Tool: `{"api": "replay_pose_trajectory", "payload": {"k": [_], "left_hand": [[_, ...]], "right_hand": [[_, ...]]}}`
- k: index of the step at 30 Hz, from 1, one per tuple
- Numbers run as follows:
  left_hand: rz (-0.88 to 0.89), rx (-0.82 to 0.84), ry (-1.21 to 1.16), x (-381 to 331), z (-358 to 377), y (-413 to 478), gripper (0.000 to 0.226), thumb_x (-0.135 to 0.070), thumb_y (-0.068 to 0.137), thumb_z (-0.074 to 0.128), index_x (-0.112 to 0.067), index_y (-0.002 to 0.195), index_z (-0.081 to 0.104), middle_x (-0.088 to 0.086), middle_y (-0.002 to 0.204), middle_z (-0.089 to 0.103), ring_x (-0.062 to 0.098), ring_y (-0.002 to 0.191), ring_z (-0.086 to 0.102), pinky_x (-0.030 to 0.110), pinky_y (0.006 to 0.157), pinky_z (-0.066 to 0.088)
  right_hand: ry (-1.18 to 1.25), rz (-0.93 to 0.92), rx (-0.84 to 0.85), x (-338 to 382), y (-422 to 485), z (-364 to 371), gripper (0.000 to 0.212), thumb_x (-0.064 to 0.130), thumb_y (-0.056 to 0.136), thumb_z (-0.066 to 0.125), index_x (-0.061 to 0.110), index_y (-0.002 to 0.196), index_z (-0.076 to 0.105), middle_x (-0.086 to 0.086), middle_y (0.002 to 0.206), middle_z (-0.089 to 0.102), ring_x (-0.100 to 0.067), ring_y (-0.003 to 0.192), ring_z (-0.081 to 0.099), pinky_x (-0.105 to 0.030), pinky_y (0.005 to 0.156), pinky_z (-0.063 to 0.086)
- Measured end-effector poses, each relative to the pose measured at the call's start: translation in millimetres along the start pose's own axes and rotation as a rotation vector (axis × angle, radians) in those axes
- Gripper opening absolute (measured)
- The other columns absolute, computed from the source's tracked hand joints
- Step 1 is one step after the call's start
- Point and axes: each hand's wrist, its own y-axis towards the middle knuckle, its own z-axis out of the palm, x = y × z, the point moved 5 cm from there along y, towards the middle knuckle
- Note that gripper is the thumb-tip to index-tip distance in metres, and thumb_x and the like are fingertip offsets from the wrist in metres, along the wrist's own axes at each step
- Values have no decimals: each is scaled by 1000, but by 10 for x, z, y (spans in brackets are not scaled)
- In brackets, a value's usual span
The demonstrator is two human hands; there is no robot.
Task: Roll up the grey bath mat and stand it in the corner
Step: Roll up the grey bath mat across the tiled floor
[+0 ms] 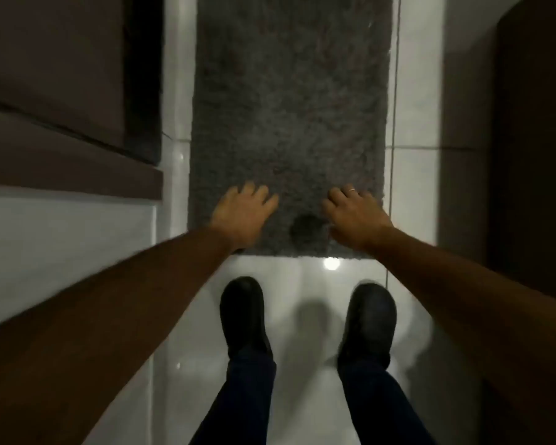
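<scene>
The grey bath mat [289,107] lies flat and unrolled on the white tiled floor, running away from me up the middle of the head view. My left hand [243,213] hovers over the mat's near left corner, fingers apart, holding nothing. My right hand [353,216] is over the near right corner, fingers spread, a ring on one finger, also holding nothing. Whether the palms touch the pile I cannot tell. A dark round shadow sits on the mat between the two hands.
My two black shoes [243,313] [371,319] stand on the glossy white floor [302,284] just short of the mat's near edge. A dark brown cabinet [61,101] lines the left side. A dark door or panel [533,139] stands on the right.
</scene>
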Motion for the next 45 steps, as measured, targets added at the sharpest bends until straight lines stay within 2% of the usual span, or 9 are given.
{"api": "replay_pose_trajectory", "payload": {"k": [7, 16, 20, 25, 30, 33, 36, 41, 45], "left_hand": [[-139, 131, 166, 47, 1532, 308, 100, -44, 86, 62, -24, 154, -8, 16, 164, 7, 45, 148, 11, 67, 111, 26], [-172, 75, 192, 35, 1837, 456, 104, -50, 89, 59, -19, 153, -16, 23, 163, 0, 56, 144, 7, 75, 102, 34], [-170, 126, 51, 88, 1734, 513, 77, -34, 93, 49, -22, 155, 4, 18, 164, 5, 54, 145, 8, 70, 102, 39], [-158, -44, -159, 382, 1212, 733, 29, -23, 93, 49, -14, 118, 60, 13, 122, 62, 35, 107, 60, 45, 78, 53], [-332, -181, -214, 647, 956, 828, 24, -16, 86, 50, -8, 103, 66, 16, 101, 71, 37, 88, 65, 44, 79, 51], [-342, -409, 20, 720, 853, 808, 24, -13, 83, 50, -8, 104, 62, 19, 104, 66, 37, 96, 59, 51, 88, 46], [-315, -569, 131, 691, 843, 777, 24, -16, 92, 47, -15, 113, 58, 13, 107, 62, 31, 94, 56, 44, 82, 46], [-189, -181, 54, 670, 1344, 691, 76, -63, 83, 54, -18, 142, 36, 17, 138, 45, 38, 123, 45, 53, 94, 42], [-247, -117, 87, 687, 1372, 760, 77, -29, 87, 62, -19, 150, 19, 19, 152, 30, 41, 134, 33, 60, 101, 38]], "right_hand": [[-207, 10, 65, 65, 374, 1406, 58, 36, 85, 60, 15, 135, 40, -14, 140, 43, -37, 122, 44, -51, 92, 43], [-362, -24, 48, 151, 524, 1743, 75, 47, 83, 56, 7, 141, 30, -24, 142, 39, -44, 120, 45, -63, 91, 43], [-336, -42, 41, 199, 472, 1693, 71, 40, 87, 50, 11, 147, 28, -21, 147, 41, -42, 119, 48, -63, 90, 44], [-117, -47, -53, -87, 488, 1396, 67, 58, 91, 35, 11, 137, 46, -17, 138, 51, -37, 108, 53, -48, 81, 43], [-96, -63, -72, -394, 614, 1012, 57, 59, 95, 30, 15, 117, 58, -11, 113, 64, -33, 97, 60, -44, 79, 47], [-118, 46, -140, -483, 815, 835, 40, 42, 94, 47, 13, 120, 53, -15, 117, 63, -37, 105, 57, -52, 87, 44], [-102, 219, -165, -495, 944, 794, 51, 38, 90, 60, 13, 131, 45, -20, 127, 55, -42, 115, 52, -58, 94, 41], [-182, 114, -191, -371, 981, 945, 41, 22, 84, 67, 8, 119, 52, -20, 119, 57, -40, 105, 52, -51, 85, 42], [-195, 99, -157, -410, 920, 1070, 68, 54, 88, 56, 5, 134, 43, -20, 134, 50, -40, 112, 50, -53, 89, 42]]}}
